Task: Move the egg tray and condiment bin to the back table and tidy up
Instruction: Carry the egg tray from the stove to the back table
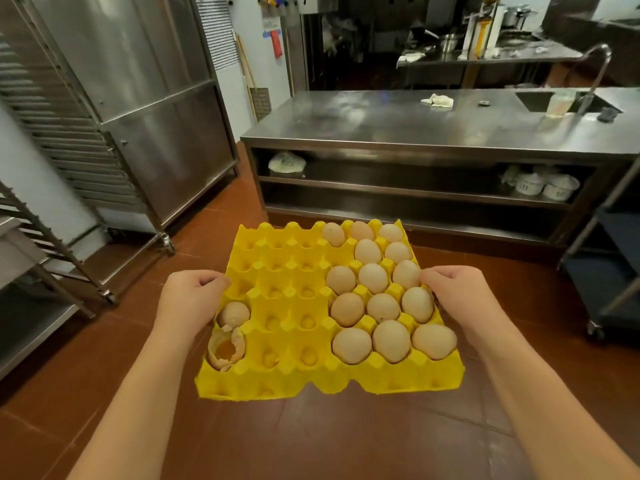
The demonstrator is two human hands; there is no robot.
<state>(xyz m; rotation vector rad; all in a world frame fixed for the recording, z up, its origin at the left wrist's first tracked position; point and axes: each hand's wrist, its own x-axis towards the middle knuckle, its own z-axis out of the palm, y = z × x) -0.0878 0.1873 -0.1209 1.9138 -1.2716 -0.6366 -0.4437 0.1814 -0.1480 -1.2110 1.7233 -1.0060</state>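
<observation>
A yellow egg tray (287, 306) is carried in the air over the brown tiled floor. My left hand (188, 296) grips its left edge and my right hand (460, 292) grips its right edge, thumbs on top. Several whole eggs (377, 278) fill the tray's right half. Broken eggshells (227, 348) with yolk lie in the near left cups; the other cups are bare. No condiment bin is in view.
A steel table (398, 119) stands ahead, with a crumpled cloth (438, 100), a sink (540, 100), a tap and a plastic container on top and tubs on its shelf. Steel racks (69, 140) and a steel cabinet line the left. A blue cart (613, 271) stands at right.
</observation>
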